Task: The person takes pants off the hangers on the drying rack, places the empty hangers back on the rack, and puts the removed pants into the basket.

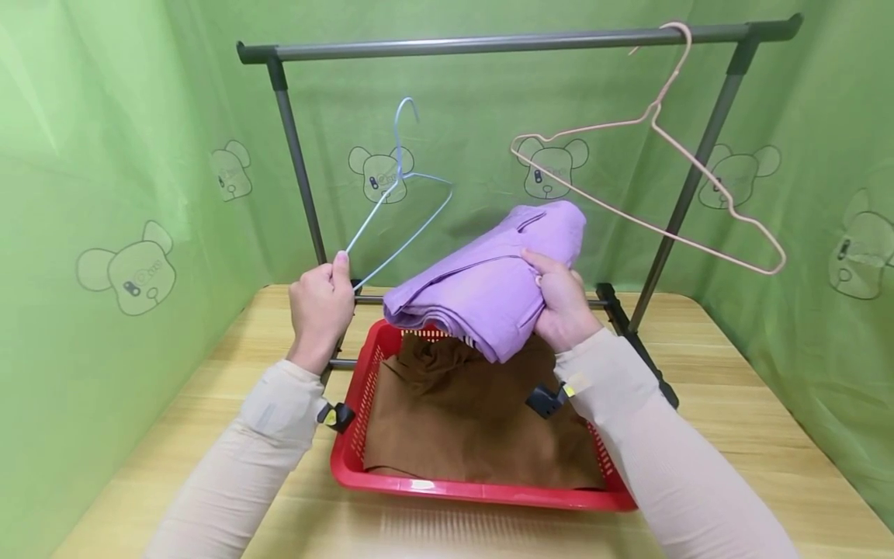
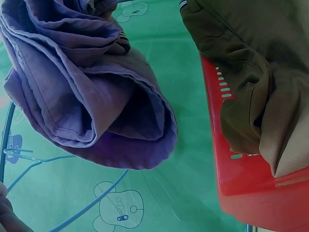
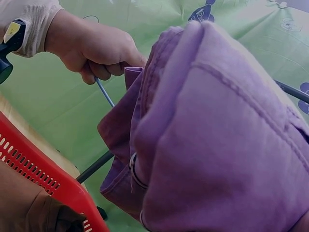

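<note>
My left hand (image 1: 323, 310) grips one end of a blue wire hanger (image 1: 419, 233), whose hook points up, off the rail. In my right hand (image 1: 561, 301) is a folded bundle of purple cloth (image 1: 482, 272), perhaps trousers, pinched with the thumb on top; the fingers beneath are mostly hidden. This bundle hangs over the back of a red basket (image 1: 482, 495), just right of the hanger. The left wrist view shows the open folds of the purple cloth (image 2: 87, 96) near the blue hanger (image 2: 91, 203). The right wrist view has the left hand (image 3: 104, 48) beyond the cloth.
Brown cloth (image 1: 475, 427) lies in the basket on the wooden tabletop (image 1: 698, 466). A grey rack's top rail (image 1: 454, 46) spans the back, with a pink hanger (image 1: 660, 140) hooked near its right end. Green curtains (image 1: 105, 155) enclose the back and sides.
</note>
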Motion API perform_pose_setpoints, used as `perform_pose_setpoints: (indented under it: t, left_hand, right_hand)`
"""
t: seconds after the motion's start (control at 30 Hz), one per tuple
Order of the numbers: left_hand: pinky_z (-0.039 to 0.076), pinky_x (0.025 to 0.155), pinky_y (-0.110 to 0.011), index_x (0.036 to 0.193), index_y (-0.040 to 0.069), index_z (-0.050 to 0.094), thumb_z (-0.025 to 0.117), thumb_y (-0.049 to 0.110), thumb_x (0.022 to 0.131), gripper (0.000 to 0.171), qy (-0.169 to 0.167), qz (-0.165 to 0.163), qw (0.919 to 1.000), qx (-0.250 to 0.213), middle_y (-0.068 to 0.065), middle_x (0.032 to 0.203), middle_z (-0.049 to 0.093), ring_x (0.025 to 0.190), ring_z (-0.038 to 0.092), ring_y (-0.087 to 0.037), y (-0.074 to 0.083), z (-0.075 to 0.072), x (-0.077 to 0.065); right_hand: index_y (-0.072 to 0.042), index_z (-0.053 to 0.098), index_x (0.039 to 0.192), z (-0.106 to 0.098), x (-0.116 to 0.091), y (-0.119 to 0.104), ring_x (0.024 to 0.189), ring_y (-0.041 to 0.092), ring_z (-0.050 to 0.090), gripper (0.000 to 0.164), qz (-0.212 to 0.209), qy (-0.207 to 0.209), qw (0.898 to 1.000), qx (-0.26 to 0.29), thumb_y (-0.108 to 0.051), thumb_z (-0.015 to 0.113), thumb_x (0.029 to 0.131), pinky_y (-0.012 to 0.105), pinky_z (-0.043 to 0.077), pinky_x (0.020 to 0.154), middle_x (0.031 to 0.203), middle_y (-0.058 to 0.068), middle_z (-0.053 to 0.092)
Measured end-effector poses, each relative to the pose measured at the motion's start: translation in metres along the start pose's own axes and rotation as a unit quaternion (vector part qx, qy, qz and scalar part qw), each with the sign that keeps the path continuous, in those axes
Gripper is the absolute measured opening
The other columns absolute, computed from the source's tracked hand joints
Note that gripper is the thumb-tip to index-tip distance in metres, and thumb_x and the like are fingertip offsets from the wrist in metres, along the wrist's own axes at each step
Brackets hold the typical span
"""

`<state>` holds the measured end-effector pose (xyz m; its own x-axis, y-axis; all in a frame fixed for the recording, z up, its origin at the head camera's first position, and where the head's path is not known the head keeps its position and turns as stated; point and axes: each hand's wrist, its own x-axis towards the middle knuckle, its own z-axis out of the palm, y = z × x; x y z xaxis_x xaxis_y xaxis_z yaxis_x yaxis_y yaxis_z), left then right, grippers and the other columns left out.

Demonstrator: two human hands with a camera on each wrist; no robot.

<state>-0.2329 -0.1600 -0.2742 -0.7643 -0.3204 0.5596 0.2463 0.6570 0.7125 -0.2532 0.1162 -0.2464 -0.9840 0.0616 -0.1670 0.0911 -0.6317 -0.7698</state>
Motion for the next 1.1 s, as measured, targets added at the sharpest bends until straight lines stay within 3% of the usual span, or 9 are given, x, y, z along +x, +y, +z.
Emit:
perform_pose_setpoints:
  t: [1.1]
  left_hand:
    - [0.028, 0.043, -0.033, 0.054, 0.011, 0.042, 0.044, 0.034, 0.103, 0.054, -0.003, 0.0, 1.0, 0.003, -0.004, 0.046, 0.038, 0.045, 0.038, -0.022, 0.0013, -0.0012, 0.0016]
  right_hand:
    - [-0.008, 0.045, 0.116, -0.0079, -0.0042, 0.0044, 0.086, 0.016, 0.066, 0.032, 0.002, -0.011, 1.0, -0.013, -0.005, 0.065, 0.091, 0.028, 0.055, 0.077, 0.112, 0.006, 0.058]
